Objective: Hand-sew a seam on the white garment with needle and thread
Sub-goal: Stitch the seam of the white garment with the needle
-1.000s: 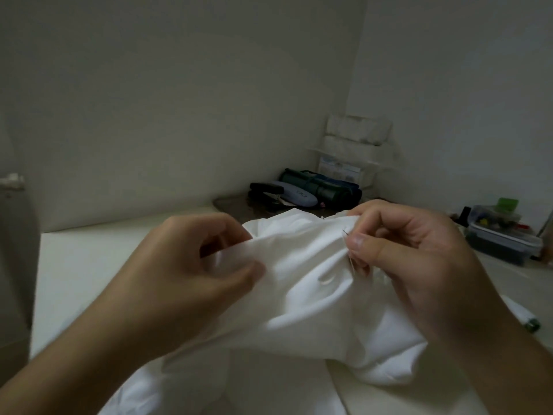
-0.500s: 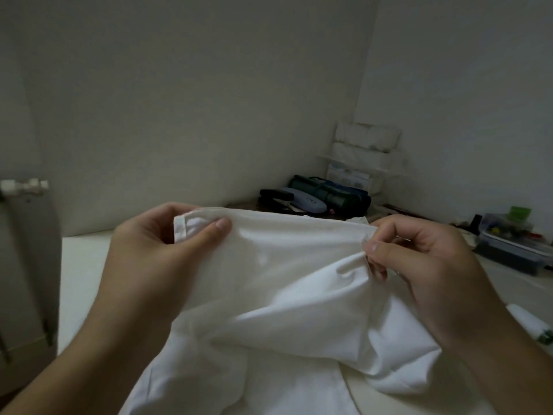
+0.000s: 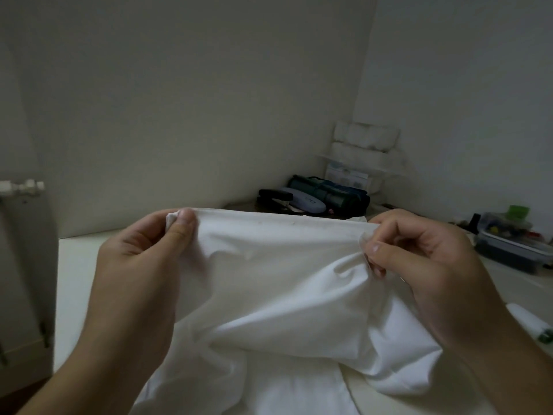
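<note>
The white garment [image 3: 278, 283] is held up over the pale table [image 3: 77, 265], its top hem stretched taut between both hands. My left hand [image 3: 143, 265] pinches the hem's left end between thumb and fingers. My right hand [image 3: 419, 253] pinches the hem's right end, thumb pressed against the bunched cloth. A faint line of stitches runs along the hem. I cannot make out the needle or the thread in this frame. The rest of the cloth hangs down in folds to the table.
At the back corner lie a black stapler [image 3: 273, 196], a grey-blue case [image 3: 305, 200] and a dark green roll [image 3: 329, 191], with white boxes [image 3: 365, 142] stacked behind. A clear box of sewing bits [image 3: 511, 238] sits at right. A white tube [image 3: 529, 324] lies near the right edge. A radiator [image 3: 24, 235] stands at left.
My left hand has slid out to the left end of the hem and the hands have moved apart, pulling the bunched edge into a straight taut line. The needle seen earlier by my right thumb no longer shows.
</note>
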Demonstrator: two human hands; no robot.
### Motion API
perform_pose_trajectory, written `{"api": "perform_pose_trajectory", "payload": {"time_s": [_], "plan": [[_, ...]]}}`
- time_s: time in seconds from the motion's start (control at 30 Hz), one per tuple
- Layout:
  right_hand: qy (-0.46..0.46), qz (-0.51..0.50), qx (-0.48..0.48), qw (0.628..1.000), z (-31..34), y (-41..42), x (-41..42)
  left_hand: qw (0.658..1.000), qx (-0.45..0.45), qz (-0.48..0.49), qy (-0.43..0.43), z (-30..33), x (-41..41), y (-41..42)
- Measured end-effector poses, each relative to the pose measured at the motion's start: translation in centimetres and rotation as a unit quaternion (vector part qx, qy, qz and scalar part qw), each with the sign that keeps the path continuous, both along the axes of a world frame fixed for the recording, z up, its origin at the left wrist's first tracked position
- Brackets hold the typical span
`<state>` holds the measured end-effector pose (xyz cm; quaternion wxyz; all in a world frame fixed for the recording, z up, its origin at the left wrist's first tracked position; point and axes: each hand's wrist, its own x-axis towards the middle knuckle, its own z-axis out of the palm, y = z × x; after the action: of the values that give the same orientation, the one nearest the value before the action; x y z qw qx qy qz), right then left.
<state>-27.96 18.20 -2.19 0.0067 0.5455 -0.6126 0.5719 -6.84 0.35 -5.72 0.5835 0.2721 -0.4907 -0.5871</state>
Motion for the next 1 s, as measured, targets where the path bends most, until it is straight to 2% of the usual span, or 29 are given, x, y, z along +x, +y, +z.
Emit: {"api": "perform_pose_trajectory", "payload": {"time_s": [0.27,0.5,0.57,0.63,0.73,0.87,1.0], "plan": [[0.013,0.011,0.003,1.0,0.0,0.1,0.1,0.991,-0.083,0.054,-0.085,-0.7,0.0,-0.8],[0.025,0.025,0.004,0.999,-0.1,0.1,0.2,0.989,-0.052,0.01,-0.139,0.2,0.4,-1.0],[0.025,0.03,0.003,0.999,-0.1,0.1,0.2,0.983,-0.07,0.017,-0.171,1.0,0.8,-0.5],[0.022,0.036,0.002,0.999,-0.1,0.2,0.2,0.957,-0.146,0.025,-0.248,2.0,0.9,0.1],[0.025,0.042,0.007,0.999,-0.2,0.3,0.3,0.891,-0.242,-0.008,-0.385,3.9,0.4,1.0],[0.033,0.046,0.005,0.998,-0.2,0.3,0.5,0.88,-0.215,-0.144,-0.399,6.0,-2.0,2.5],[0.043,0.044,0.007,0.998,-0.2,0.2,0.6,0.833,-0.238,-0.193,-0.461,6.4,-4.0,3.3]]}}
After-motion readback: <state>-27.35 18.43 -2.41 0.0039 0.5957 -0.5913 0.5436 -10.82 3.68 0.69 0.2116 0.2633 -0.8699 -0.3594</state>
